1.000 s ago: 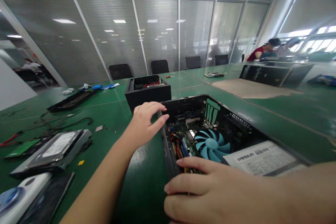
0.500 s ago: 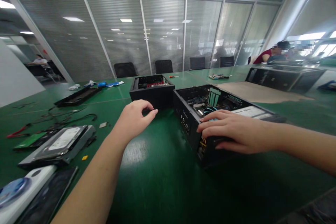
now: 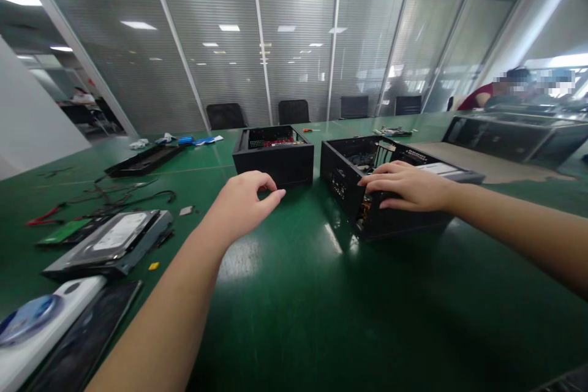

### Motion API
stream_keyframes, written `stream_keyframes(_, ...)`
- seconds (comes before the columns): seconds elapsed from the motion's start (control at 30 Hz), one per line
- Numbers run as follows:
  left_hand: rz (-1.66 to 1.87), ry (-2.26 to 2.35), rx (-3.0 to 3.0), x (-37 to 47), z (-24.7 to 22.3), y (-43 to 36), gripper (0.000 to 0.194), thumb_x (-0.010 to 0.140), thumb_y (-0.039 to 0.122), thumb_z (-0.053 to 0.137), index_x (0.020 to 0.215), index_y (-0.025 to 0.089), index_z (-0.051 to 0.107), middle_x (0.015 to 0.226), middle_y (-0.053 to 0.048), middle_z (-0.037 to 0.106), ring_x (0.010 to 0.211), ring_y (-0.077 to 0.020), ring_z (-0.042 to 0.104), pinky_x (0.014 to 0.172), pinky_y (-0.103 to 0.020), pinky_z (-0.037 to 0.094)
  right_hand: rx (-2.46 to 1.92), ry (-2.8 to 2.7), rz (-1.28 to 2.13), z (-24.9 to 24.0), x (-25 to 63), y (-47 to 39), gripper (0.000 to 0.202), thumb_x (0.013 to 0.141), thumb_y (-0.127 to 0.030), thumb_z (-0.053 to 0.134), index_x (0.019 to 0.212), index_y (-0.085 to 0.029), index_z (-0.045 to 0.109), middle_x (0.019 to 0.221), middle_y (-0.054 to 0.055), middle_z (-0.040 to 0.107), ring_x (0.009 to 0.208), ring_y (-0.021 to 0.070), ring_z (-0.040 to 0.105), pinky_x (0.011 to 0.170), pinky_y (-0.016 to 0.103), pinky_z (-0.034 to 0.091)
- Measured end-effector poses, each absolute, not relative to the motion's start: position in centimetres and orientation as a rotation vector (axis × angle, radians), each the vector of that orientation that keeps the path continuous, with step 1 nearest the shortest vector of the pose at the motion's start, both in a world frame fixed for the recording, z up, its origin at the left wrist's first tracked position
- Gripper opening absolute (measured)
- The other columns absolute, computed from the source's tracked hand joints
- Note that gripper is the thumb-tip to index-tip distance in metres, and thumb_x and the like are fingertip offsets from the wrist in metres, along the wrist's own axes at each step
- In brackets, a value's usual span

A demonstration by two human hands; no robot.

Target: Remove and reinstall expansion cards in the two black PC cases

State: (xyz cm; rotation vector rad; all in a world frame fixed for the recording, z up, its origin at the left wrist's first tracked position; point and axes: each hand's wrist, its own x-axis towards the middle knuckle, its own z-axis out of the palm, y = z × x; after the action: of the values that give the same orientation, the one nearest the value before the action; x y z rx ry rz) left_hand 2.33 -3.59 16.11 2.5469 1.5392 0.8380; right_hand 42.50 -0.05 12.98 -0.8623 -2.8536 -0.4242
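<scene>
My right hand [image 3: 404,187] rests on the near top edge of an open black computer case [image 3: 342,187], its thumb against the side wall and its fingers over the rim. Parts and wires show inside that case. My left hand [image 3: 250,202] hovers over the green table [image 3: 294,294], thumb and index finger curved toward each other with a gap; whether something tiny is between them is too small to tell. Just behind the left hand stands a second open black case [image 3: 275,165] with a red board inside.
On the left lie a hard drive [image 3: 122,236], loose cables [image 3: 114,196], a green board [image 3: 68,231], a yellow piece [image 3: 154,266] and a white device [image 3: 50,324]. A long black tray [image 3: 144,160] lies behind. Cardboard [image 3: 487,162] and a large case [image 3: 509,138] are at the right; a person sits beyond.
The case under my right hand has moved away from me, along with the hand. My left hand has hardly changed. The view has shifted slightly.
</scene>
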Motion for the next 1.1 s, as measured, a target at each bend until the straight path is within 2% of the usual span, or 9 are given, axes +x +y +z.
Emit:
stream_keyframes(0.33, 0.645, 1.347, 2.607, 3.9, 17.3, -6.8, 0.029, 0.088, 0.050, 0.059, 0.095, 0.024, 0.070, 0.101, 0.000, 0.071, 0.093, -0.0189, 0.063, 0.081, -0.034, 0.047, -0.938, -2.772, -0.623, 11.6, 43.9, 7.5, 0.044, 0.097, -0.046, 0.048, 0.135, -0.024, 0.056, 0.147, 0.005, 0.055, 0.107, 0.0263, 0.060, 0.092, 0.043, 0.046)
stream_keyframes(0.57, 0.530, 1.182, 2.609, 5.3, 16.9, -8.3, 0.030, 0.091, 0.051, 0.058, 0.099, 0.024, 0.069, 0.104, -0.003, 0.071, 0.095, -0.0200, 0.063, 0.086, -0.035, 0.049, -1.079, -2.740, -0.654, 11.2, 43.7, 12.0, 0.048, 0.100, -0.049, 0.039, 0.136, -0.023, 0.056, 0.149, 0.003, 0.052, 0.108, 0.0251, 0.061, 0.091, 0.040, 0.047)
stream_keyframes(0.83, 0.399, 1.167, 2.572, 5.9, 15.9, -7.7, 0.029, 0.092, 0.050, 0.058, 0.100, 0.024, 0.068, 0.105, -0.001, 0.070, 0.099, -0.0201, 0.062, 0.089, -0.036, 0.049, -1.196, -2.685, -0.645, 10.6, 43.8, 15.2, 0.050, 0.100, -0.052, 0.034, 0.140, -0.027, 0.053, 0.150, 0.004, 0.052, 0.111, 0.0255, 0.065, 0.081, 0.037, 0.048)
stream_keyframes(1.1, 0.350, 1.181, 2.567, 6.3, 15.5, -7.5, 0.029, 0.092, 0.050, 0.058, 0.100, 0.024, 0.068, 0.105, -0.001, 0.069, 0.099, -0.0207, 0.062, 0.087, -0.036, 0.049, -1.281, -2.603, -0.754, 10.0, 43.7, 17.7, 0.052, 0.099, -0.054, 0.036, 0.139, -0.028, 0.054, 0.147, 0.004, 0.056, 0.098, 0.0248, 0.068, 0.073, 0.036, 0.047)
